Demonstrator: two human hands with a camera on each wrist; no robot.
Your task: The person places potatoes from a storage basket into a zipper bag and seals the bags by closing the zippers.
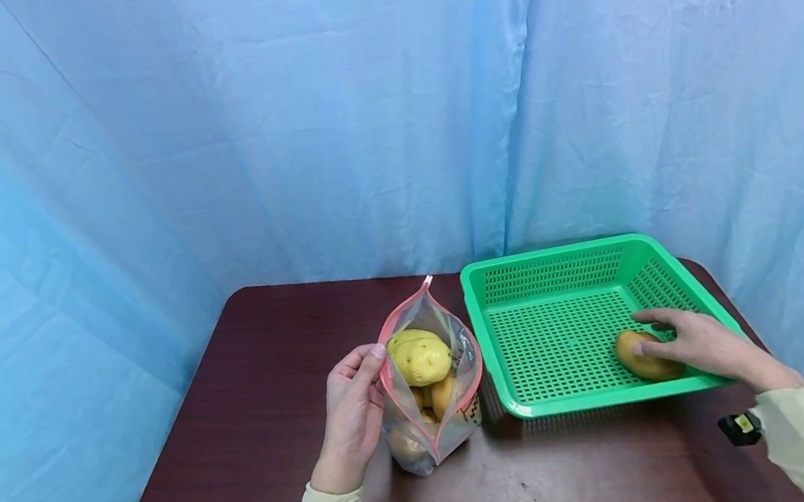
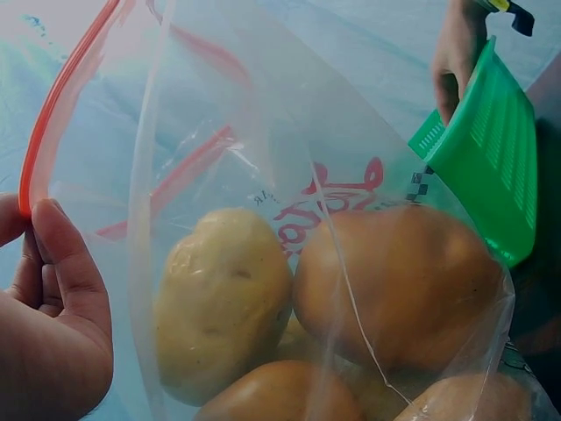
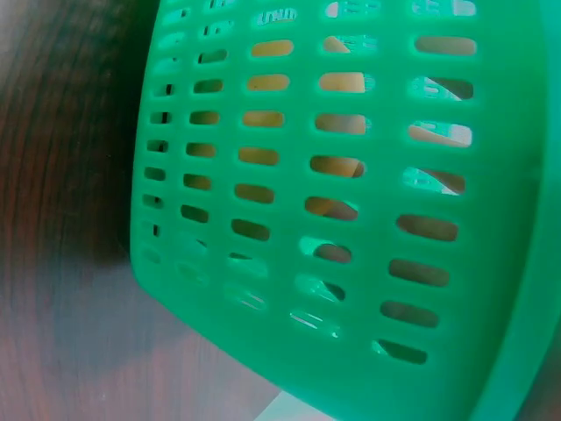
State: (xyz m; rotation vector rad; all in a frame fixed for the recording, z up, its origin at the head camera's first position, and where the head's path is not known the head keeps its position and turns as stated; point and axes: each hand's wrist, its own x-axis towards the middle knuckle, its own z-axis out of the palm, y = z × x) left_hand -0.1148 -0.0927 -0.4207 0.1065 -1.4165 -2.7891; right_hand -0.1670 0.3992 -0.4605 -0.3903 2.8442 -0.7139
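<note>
My left hand (image 1: 354, 418) pinches the red-edged rim of a clear zip bag (image 1: 475, 355) between thumb and fingers. The bag's mouth gapes wide. Inside it lie several potatoes, a pale yellow potato (image 1: 422, 360) on top and browner ones below, which show through the plastic in the left wrist view, where a tan potato (image 2: 394, 289) sits at the right. My right hand (image 1: 705, 342) reaches into a green basket (image 1: 560, 407), over a brown potato (image 1: 651, 366). Its thumb lies over the potato and the index finger stretches out beyond. The other fingers are hidden.
The basket, with slotted walls, stands at the right of the dark wooden table (image 1: 277, 368), just beside the bag. Blue curtains (image 1: 365, 129) hang behind and to the left of the table. In the right wrist view the basket wall (image 3: 351, 281) blocks most of the hand's work.
</note>
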